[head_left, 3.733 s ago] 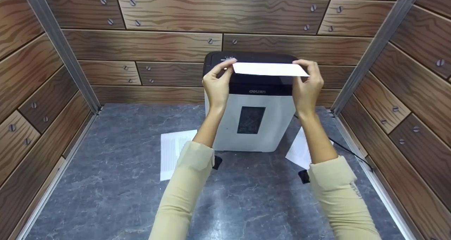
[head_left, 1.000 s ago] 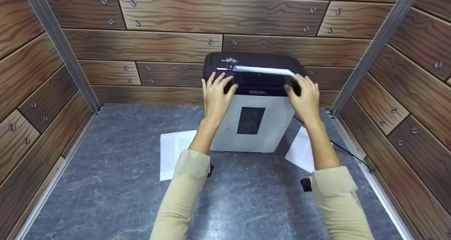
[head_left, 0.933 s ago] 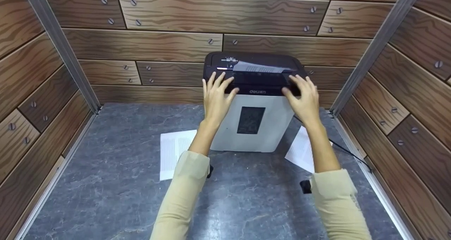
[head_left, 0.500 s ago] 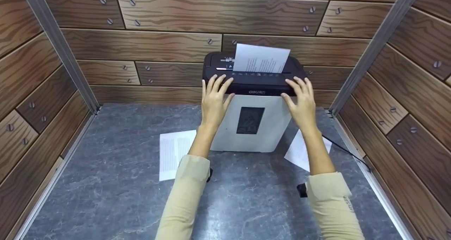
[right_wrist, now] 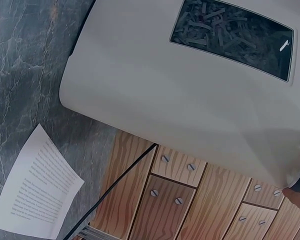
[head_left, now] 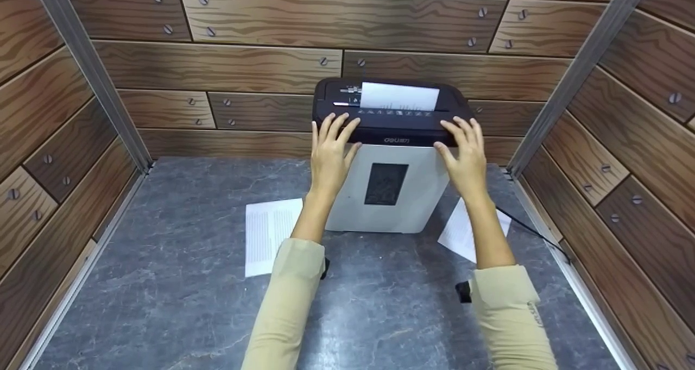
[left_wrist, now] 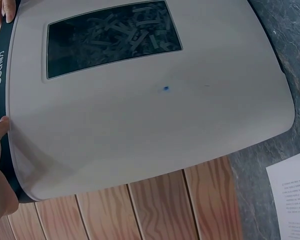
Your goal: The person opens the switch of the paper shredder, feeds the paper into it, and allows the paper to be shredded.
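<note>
The paper [head_left: 399, 95] stands in the shredder [head_left: 391, 218], just beyond and between the left hand [head_left: 329, 158] and right hand [head_left: 466, 161], both resting spread-fingered on its front edge.

Plank-patterned back wall [head_left: 260, 17], matching side walls [head_left: 27, 104], two metal corner posts [head_left: 89, 71], grey marbled surface [head_left: 168, 299]

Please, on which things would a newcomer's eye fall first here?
Probably on the grey and black shredder, central in the head view, with a white sheet sticking up from its top. The left hand and right hand rest on opposite ends of its upper front edge. Paper strips show behind its dark window.
</note>
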A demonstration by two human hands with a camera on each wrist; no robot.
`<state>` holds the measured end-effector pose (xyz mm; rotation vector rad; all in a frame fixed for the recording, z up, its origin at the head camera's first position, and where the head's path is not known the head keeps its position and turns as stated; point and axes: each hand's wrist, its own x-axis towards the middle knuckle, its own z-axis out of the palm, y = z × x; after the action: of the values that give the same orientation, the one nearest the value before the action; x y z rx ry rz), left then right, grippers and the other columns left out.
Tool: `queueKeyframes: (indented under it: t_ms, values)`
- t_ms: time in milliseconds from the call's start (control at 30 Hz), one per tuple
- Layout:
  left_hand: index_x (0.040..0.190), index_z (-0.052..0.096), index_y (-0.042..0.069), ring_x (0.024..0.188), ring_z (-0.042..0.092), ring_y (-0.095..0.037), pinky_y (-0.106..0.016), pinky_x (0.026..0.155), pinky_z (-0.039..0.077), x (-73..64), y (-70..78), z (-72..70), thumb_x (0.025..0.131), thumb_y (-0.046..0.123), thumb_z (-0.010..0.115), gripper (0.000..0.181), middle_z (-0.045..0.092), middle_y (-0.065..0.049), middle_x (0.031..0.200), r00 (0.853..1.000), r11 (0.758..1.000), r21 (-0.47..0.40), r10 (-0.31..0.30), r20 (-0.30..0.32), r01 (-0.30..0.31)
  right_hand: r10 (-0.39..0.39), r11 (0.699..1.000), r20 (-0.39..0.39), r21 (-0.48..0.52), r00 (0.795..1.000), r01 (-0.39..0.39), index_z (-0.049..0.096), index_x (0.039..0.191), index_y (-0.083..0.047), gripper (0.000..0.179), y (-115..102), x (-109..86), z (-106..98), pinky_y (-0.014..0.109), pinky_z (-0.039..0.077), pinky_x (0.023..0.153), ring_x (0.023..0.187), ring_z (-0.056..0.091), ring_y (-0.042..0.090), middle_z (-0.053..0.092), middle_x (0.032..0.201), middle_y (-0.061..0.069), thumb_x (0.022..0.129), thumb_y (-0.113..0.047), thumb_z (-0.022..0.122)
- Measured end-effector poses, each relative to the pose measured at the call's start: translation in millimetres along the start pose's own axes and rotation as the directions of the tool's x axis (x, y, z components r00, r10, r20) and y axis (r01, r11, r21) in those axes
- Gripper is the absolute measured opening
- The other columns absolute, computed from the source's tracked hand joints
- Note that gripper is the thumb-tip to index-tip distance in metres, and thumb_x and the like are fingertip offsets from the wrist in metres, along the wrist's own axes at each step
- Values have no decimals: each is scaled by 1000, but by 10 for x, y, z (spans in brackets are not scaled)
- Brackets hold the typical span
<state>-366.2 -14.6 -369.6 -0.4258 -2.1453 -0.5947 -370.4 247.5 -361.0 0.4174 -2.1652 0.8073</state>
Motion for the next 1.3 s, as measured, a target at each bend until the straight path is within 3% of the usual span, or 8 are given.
queueKeyframes:
  t_ms: [1300]
  values:
    - [124,59,18,129,31,-21,-41,110,5,3,3,5,84,25,66,41,50,-3,130,1000,999,-38,-20,2,20,-2,1000,-8,24,1000,2,60,120,-8,40,5,-3,14,38,17,108,131,23,33,48,130,13,82,-20,68]
